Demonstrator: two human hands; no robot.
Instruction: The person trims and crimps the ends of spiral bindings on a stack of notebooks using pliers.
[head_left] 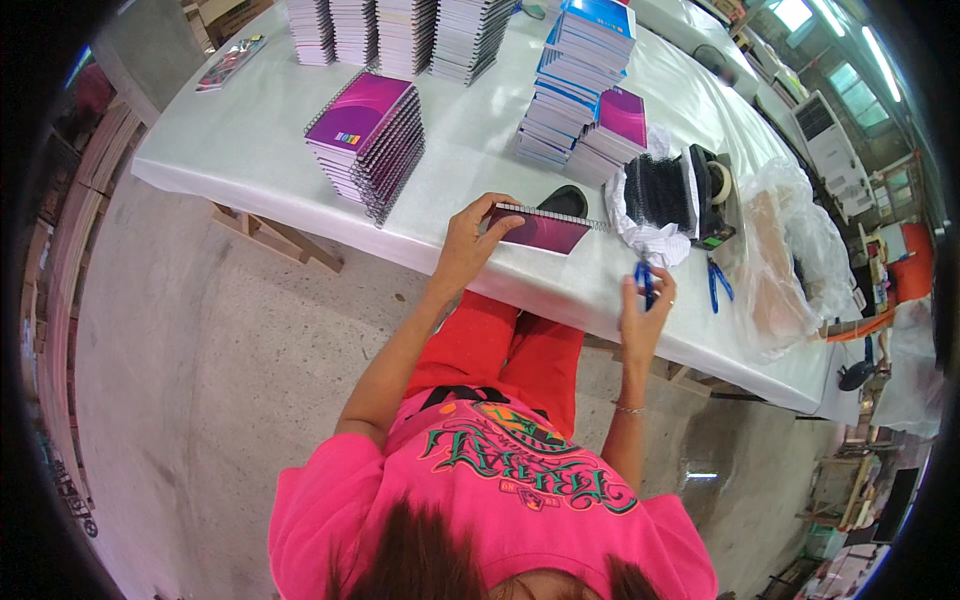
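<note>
Left hand has its grip clamped on the purple notebook mid-frame; right hand has its closed round a blue tool, right of center. That coil end sticking out could snag or bend, imo, if the notebook slips.

the left forearm slanted toward one o'clock, and the left hand, at twelve from mid-view, held a pinch with its thumb stretched toward two o'clock. the right forearm rose almost straight toward twelve, its hand at three o'clock, fingers bent in a grip opposite the thumb.
</note>
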